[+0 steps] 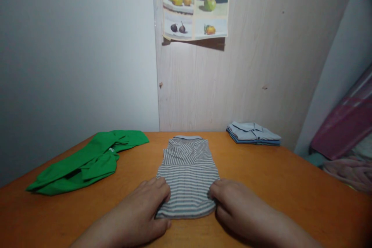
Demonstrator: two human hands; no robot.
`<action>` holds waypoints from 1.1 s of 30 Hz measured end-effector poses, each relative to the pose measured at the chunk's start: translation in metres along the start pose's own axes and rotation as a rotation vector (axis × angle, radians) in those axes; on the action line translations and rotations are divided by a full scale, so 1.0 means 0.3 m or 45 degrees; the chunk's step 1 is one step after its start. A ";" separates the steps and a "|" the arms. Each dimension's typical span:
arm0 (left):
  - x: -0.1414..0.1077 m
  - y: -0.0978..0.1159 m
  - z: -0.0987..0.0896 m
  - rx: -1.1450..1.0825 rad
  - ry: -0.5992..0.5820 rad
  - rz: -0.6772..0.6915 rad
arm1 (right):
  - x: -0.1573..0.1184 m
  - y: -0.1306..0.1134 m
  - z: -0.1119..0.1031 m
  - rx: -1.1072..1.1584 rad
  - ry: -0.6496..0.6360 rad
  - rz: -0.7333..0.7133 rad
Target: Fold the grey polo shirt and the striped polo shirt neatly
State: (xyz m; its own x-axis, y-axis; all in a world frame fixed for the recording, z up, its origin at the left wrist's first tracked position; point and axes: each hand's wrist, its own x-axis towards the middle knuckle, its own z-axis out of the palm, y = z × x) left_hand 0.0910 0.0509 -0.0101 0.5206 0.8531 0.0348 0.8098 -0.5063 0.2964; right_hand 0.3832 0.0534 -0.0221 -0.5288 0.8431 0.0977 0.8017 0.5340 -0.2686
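A grey-and-white striped polo shirt (188, 186) lies in the middle of the orange table, its sides and sleeves folded inward and its collar pointing away from me. My left hand (148, 205) is at the lower left edge of the shirt, fingers curled on the cloth and the thumb near the bottom hem. On the opposite edge, my right hand (235, 205) has its fingers closed on the fabric near the lower right corner; its thumb is partly hidden. The hem lies flat between both hands.
A crumpled green garment (87, 162) lies on the left of the table (261, 174). Folded shirts (252, 133) are stacked at the back right. Fruit pictures (194, 11) hang on the wall behind. Pink fabric (343, 116) is off the table to the right.
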 end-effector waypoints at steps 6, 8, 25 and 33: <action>0.016 0.014 0.018 0.106 0.013 -0.019 | 0.043 0.014 -0.026 0.213 0.114 0.209; 0.025 0.009 0.029 0.148 0.021 -0.036 | 0.049 0.026 -0.020 0.229 0.138 0.231; 0.009 -0.081 -0.032 -0.500 0.094 -0.101 | 0.051 0.081 -0.007 0.837 0.226 0.157; -0.066 -0.038 -0.084 -1.608 -0.231 -0.191 | -0.003 0.115 -0.092 1.610 -0.266 0.116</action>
State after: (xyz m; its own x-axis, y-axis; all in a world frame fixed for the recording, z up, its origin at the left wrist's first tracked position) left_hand 0.0646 0.0431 0.0099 0.5571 0.8111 -0.1780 0.0986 0.1483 0.9840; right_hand 0.4191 0.0729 -0.0051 -0.6117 0.7861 -0.0894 0.0770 -0.0533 -0.9956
